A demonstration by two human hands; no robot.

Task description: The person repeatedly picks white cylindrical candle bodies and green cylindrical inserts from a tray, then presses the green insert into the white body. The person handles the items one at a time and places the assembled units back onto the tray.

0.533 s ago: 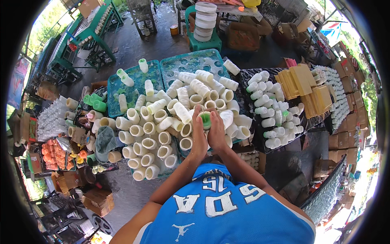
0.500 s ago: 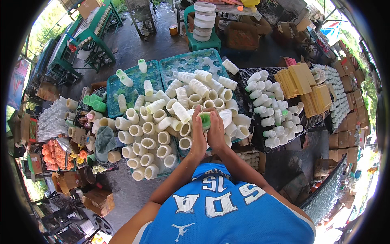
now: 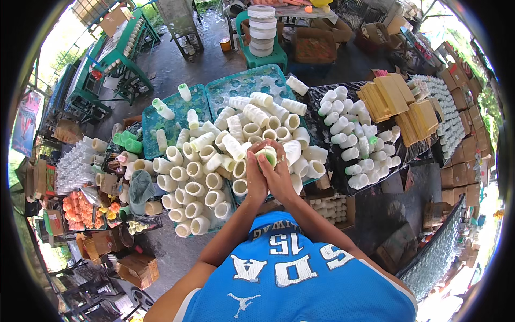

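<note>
Both my hands are wrapped round a short whitish cylinder with a green end (image 3: pixel 270 156), pressing it between the palms. My left hand (image 3: pixel 257 180) closes on its left side and my right hand (image 3: pixel 280 180) on its right, with the fingers meeting at the far side. Much of the cylinder is hidden by the hands. Just beyond and to the left lies a heap of cream-white hollow tubes (image 3: pixel 216 197), some standing with open ends up, others lying on their sides. The tubes rest on turquoise trays (image 3: pixel 225 83).
White cylinders with green ends (image 3: pixel 348 153) lie in rows on a black-covered table to the right, beside yellow slabs (image 3: pixel 386 96). At the back, a green chair (image 3: pixel 276 58) carries stacked white discs (image 3: pixel 262 32). Orange pieces (image 3: pixel 80 209) and a grey cloth (image 3: pixel 141 190) are at left.
My hands have shifted slightly and turned the cylinder, so its green end shows less and more of its pale side shows. The whole view has moved a little.
</note>
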